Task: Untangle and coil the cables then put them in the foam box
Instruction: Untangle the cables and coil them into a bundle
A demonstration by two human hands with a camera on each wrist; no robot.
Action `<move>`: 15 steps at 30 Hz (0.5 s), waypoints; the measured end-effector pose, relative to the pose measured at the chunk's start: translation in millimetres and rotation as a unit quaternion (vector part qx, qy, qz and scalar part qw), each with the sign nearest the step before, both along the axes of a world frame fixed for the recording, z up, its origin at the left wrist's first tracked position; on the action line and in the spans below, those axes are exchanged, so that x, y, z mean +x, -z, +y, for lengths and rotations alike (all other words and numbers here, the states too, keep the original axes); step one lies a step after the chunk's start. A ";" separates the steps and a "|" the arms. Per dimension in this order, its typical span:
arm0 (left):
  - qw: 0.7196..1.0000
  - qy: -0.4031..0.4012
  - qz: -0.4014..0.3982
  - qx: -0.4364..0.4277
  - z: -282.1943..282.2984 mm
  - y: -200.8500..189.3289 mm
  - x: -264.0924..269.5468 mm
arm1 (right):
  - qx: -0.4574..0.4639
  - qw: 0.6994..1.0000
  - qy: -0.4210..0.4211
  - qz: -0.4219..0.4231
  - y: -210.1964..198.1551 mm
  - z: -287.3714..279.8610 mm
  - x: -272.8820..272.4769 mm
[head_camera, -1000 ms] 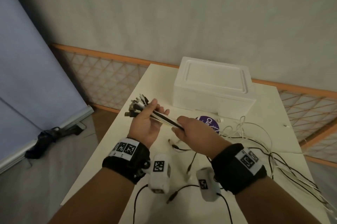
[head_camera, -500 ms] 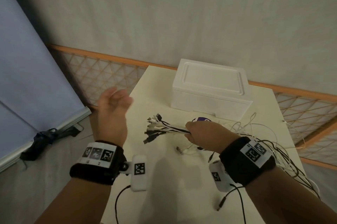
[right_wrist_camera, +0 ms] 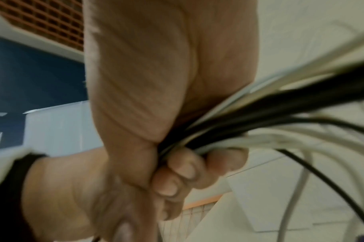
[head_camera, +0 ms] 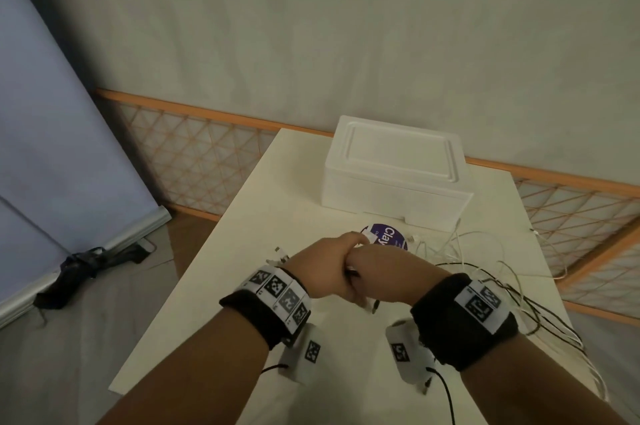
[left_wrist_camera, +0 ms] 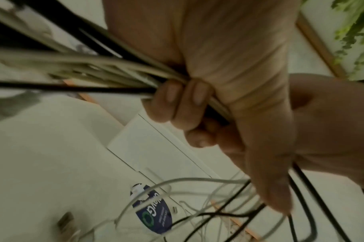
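A bundle of black and white cables (left_wrist_camera: 94, 65) runs through both fists over the white table (head_camera: 242, 286). My left hand (head_camera: 322, 263) grips it, fingers (left_wrist_camera: 183, 98) curled round the strands. My right hand (head_camera: 388, 274) grips the same bundle (right_wrist_camera: 280, 117) right beside the left, fingers (right_wrist_camera: 187, 170) wrapped tight. The two hands touch. A few plug ends (head_camera: 282, 255) stick out to the left. The loose lengths (head_camera: 485, 272) trail in tangled loops over the table's right side. The white foam box (head_camera: 394, 178) stands behind the hands with its lid on.
A round purple-labelled lid or tub (head_camera: 388, 237) lies between my hands and the box. The table's left edge (head_camera: 194, 286) drops to the floor, where a black strap (head_camera: 86, 265) lies by a blue screen. An orange lattice fence (head_camera: 207, 161) runs behind.
Half a second ago my left hand was off the bundle, raised out to the left. It has come back and now grips the cables next to my right hand.
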State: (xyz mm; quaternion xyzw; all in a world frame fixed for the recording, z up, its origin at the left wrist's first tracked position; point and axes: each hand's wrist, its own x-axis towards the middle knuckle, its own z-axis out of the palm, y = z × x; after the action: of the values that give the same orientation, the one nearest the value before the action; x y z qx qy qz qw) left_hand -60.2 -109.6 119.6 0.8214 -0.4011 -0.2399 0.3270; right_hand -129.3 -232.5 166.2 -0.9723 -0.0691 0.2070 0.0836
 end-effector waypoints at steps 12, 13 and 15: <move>0.932 -0.087 0.339 -0.096 17.5 2.3 -5.6 | 0.048 0.965 0.090 -0.240 -22.4 -25.3 -2.0; 0.923 -0.070 0.365 -0.096 17.4 2.4 -8.0 | 0.055 0.960 0.088 -0.260 -25.6 -25.1 1.0; 0.908 -0.039 0.401 -0.112 18.3 -0.9 -12.6 | 0.063 0.955 0.084 -0.276 -28.7 -23.9 5.2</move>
State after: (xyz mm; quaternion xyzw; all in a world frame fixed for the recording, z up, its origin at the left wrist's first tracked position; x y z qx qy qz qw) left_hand -72.7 -91.3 120.5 0.6290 -0.2280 -0.4894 0.5594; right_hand -124.1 -256.4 194.9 -0.9866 -0.0203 -0.0823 0.1396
